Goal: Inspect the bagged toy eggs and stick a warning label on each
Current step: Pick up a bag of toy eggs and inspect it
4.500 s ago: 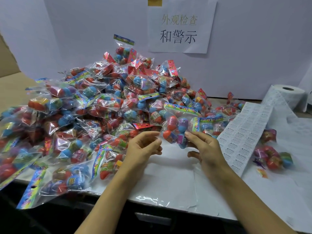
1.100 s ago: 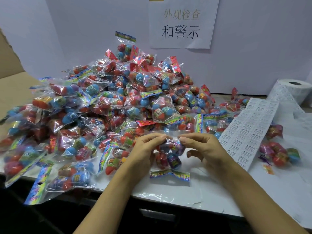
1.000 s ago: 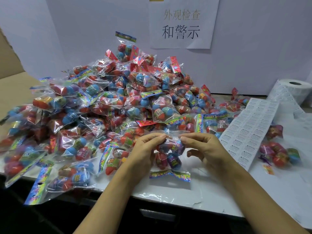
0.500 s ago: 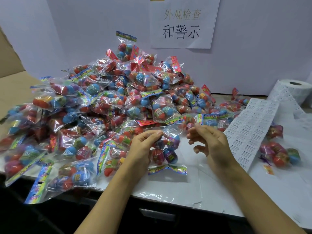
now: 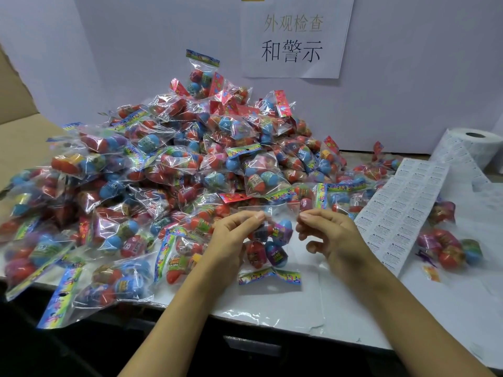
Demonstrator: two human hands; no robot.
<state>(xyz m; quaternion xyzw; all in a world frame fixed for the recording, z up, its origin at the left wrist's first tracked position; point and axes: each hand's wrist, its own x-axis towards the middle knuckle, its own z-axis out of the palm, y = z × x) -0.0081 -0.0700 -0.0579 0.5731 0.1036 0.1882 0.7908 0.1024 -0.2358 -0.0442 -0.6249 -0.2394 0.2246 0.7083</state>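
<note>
Your left hand (image 5: 231,240) and right hand (image 5: 330,238) are bare; both forearms show uncovered, with no sleeves, rings or watch visible.

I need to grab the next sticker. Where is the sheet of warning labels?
In the head view, the label sheet lies flat on the table's right side, just right of the right hand, trailing back to the label roll.

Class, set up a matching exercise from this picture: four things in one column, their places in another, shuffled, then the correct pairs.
Things:
1. held bag of eggs
2. label roll
3. paper sign
4. label strip

Places:
A. taped on the back wall
B. far right, at the back
C. between both hands
D. flat on the table, right of the hands

Pairs: 1-C, 2-B, 3-A, 4-D
</note>
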